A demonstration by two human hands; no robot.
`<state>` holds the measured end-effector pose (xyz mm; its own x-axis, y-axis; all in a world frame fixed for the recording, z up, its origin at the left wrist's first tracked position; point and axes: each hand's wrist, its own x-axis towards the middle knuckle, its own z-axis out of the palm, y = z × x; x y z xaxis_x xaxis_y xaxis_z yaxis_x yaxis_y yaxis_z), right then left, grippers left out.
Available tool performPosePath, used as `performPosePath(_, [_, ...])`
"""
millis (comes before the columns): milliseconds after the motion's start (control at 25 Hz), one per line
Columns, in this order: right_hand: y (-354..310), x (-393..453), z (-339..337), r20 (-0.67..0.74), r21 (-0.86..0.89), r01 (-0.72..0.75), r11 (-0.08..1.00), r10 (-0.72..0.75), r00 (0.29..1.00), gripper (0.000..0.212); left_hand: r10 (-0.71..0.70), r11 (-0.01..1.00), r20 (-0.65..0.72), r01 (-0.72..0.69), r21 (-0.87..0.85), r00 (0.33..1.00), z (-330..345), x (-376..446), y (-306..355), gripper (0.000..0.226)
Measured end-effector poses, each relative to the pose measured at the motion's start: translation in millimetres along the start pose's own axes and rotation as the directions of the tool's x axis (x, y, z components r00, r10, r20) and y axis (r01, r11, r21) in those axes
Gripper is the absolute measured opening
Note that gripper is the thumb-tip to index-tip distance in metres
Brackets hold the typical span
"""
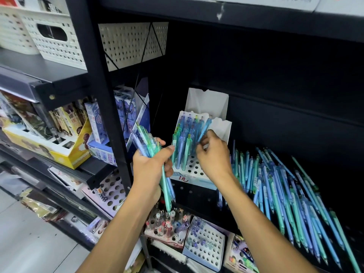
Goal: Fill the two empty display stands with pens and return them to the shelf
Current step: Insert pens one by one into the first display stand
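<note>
A white display stand (194,170) with a grid of round holes sits on the dark shelf (295,134); its left and back rows hold upright blue and green pens (184,142). My left hand (151,166) grips a bundle of blue and green pens (146,142) just left of the stand. My right hand (213,154) pinches a single blue pen (204,128) over the stand's right side, its lower end hidden by my fingers. A second white stand (207,101) stands behind the first; its holes are hidden.
A large loose heap of blue and green pens (285,194) lies on the shelf to the right. A black upright post (102,95) borders the bay on the left. Boxed stationery (59,142) fills the left shelves; other pen stands (204,243) sit on the shelf below.
</note>
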<state>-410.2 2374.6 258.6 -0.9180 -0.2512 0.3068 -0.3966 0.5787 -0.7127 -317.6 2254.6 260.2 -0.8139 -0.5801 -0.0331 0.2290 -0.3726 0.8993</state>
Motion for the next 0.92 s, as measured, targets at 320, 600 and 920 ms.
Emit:
performPosePath(320, [7.2,8.3,4.1,0.120,-0.243,0.052,0.969,-0.023,0.992,0.007,0.000,1.000,-0.002,0.000,0.004,1.000,0.0,-0.9,-2.4,0.021])
performPosePath(600, [-12.5,-1.5,-2.6,0.149,-0.392,-0.021,0.920,0.086,0.985,0.012,0.027,0.999,-0.013,-0.027,-0.035,1.000,6.3,-3.8,-4.6,0.020])
performPosePath(920, [-43.9,-78.1,-22.2,0.387,0.127,-0.015,0.992,-0.036,0.922,0.014,0.056,0.996,-0.182,-0.067,-0.054,0.982,18.8,-9.1,-10.7,0.027])
